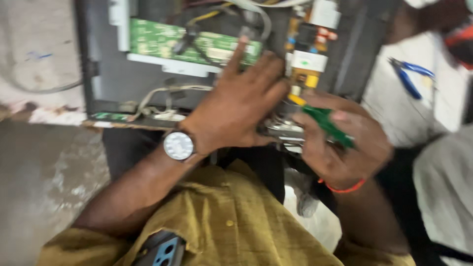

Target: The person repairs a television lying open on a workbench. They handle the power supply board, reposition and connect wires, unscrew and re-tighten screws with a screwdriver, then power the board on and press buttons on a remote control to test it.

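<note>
Right fingers: curled shut around a green-handled tool (327,125), its handle running slantwise across the palm of the right hand (342,148).
Left fingers: spread and laid flat, index finger stretched up onto the green circuit board (162,42); the left hand (236,106) grips nothing.
Tool position: at the lower right edge of the opened device chassis (103,74), tip hidden among blurred metal parts between the two hands.
Wrists: a round white-faced watch (178,146) on the left, a red thread band (345,188) on the right.
In the way: the left hand covers the middle of the chassis; white and yellow wires (167,91) loop beside it.
Right board: a yellowish board (308,54) with white parts, just above the right hand.
Around: blue-handled pliers (409,76) on a white surface, well apart to the right.
Below: olive-yellow shirt (221,221); a phone (160,251) in its pocket.
</note>
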Motion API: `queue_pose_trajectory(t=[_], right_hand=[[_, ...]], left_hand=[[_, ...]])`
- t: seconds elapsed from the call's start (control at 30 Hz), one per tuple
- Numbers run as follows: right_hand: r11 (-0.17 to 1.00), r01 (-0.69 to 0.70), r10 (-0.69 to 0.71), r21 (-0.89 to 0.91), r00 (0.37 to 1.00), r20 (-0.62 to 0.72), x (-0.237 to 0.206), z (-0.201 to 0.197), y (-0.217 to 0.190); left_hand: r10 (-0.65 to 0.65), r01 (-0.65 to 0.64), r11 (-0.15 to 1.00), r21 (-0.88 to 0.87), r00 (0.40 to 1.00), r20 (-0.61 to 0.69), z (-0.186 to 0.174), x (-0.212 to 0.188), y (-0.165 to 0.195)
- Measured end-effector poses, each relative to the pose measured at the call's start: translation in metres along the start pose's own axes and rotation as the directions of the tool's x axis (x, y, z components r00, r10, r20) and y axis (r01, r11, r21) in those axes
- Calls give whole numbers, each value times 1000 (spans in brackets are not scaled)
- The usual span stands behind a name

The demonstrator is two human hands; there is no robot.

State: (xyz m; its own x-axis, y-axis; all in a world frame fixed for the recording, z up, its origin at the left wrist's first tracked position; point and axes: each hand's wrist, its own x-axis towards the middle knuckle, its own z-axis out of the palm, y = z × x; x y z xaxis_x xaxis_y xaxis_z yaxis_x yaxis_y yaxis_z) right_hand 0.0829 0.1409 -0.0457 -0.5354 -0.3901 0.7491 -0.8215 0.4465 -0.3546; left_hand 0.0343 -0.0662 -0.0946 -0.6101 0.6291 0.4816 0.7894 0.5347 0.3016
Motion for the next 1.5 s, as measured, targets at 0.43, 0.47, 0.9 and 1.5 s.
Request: queue_pose_trajectory(t=[0.43, 0.47, 0.9, 1.5], right_hand=[[942, -288, 127, -173, 781, -612, -115, -106, 34], [960, -266, 155, -84, 761, -630, -129, -103, 55], [800, -438, 305, -410, 886, -350, -225, -78, 111], [631, -454, 776, -629, 343, 530, -303, 63, 86]], left_hand=[[24, -34, 990, 137, 997, 76, 26, 7, 23], [21, -35, 985, 167, 996, 82, 27, 6, 24], [97, -107, 970, 217, 994, 56, 57, -75, 23], [-495, 480, 854, -200, 869, -25, 110, -254, 9]])
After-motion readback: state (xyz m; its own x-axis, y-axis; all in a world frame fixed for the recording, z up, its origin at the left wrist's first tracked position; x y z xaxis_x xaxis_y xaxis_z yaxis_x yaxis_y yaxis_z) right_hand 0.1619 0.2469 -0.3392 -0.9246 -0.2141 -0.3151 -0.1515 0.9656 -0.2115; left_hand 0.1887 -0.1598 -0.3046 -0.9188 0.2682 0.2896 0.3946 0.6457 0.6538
